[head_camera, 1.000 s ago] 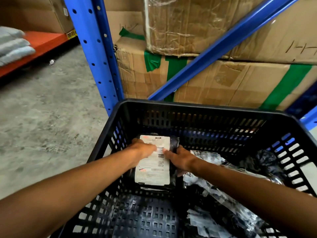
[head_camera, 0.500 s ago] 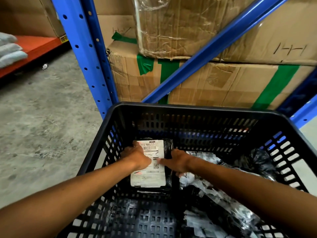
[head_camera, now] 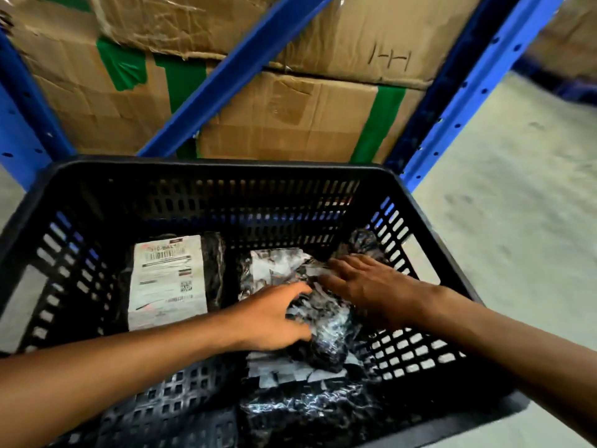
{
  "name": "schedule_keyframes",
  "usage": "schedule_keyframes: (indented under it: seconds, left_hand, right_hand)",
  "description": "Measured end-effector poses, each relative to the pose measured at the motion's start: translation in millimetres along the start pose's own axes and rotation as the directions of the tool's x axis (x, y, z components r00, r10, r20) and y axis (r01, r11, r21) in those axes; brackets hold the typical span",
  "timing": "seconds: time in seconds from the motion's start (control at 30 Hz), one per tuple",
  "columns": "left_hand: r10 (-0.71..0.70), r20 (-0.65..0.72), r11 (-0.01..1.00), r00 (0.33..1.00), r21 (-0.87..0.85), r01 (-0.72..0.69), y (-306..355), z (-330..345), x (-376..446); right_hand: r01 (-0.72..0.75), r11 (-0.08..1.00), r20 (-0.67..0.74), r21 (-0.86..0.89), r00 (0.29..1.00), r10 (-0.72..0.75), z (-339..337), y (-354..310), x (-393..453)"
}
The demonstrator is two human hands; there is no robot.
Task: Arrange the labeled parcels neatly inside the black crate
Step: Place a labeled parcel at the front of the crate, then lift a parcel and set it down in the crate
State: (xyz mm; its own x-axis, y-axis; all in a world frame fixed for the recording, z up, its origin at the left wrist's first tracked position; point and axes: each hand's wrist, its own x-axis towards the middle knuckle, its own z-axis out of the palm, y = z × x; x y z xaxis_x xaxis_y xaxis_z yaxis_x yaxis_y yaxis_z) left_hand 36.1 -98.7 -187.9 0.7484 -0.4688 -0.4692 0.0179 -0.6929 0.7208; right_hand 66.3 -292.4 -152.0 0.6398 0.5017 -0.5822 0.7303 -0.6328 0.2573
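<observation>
Tugging the crumpled black parcel mid-crate could tear its loose label or drag it against the flat labeled parcel, already lying squared left of it. The left hand curls loosely on its near side; the right hand rests fingers spread atop, inside the black crate.

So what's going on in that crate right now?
A person is sorting parcels in the black crate. One labeled parcel lies flat, label up, at the far left of the crate floor, with neither hand on it. Both hands are on the crumpled black-wrapped parcels to its right: the left hand is on the heap's near side, the right hand rests spread over its top. That heap is untidy and not yet laid flat.
</observation>
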Motion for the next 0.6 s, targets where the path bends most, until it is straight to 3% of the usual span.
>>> schedule_keyframes:
  seconds: [0.07, 0.17, 0.27, 0.33, 0.43, 0.6]
  left_hand:
    - [0.007, 0.026, 1.000, 1.000, -0.023, -0.006, -2, 3, -1]
    - [0.055, 0.003, 0.996, 0.998, -0.069, -0.055, -8, -8, -8]
    - [0.119, -0.265, 0.959, 0.957, -0.218, -0.180, -16, -40, -13]
    - [0.085, -0.430, 0.901, 0.899, -0.352, -0.253, -17, -63, -16]
    - [0.031, -0.518, 0.748, 0.855, -0.555, -0.364, -12, -84, -24]
    - [-0.020, -0.544, 0.610, 0.839, -0.671, -0.420, -8, -95, -39]
  right_hand:
    - [0.059, 0.996, -0.130, 0.061, 0.990, -0.051, 1, 10, 0]
    - [0.143, 0.900, -0.219, 0.413, 0.974, -0.055, -14, 26, 0]
    - [0.182, 0.682, -0.288, 0.708, 0.957, 0.043, -41, 37, -4]
    - [0.216, 0.558, -0.367, 0.801, 0.914, 0.173, -59, 45, -3]
    - [0.304, 0.277, -0.395, 0.911, 0.834, 0.384, -75, 46, 2]
    - [0.375, 0.092, -0.376, 0.922, 0.818, 0.435, -81, 30, 7]
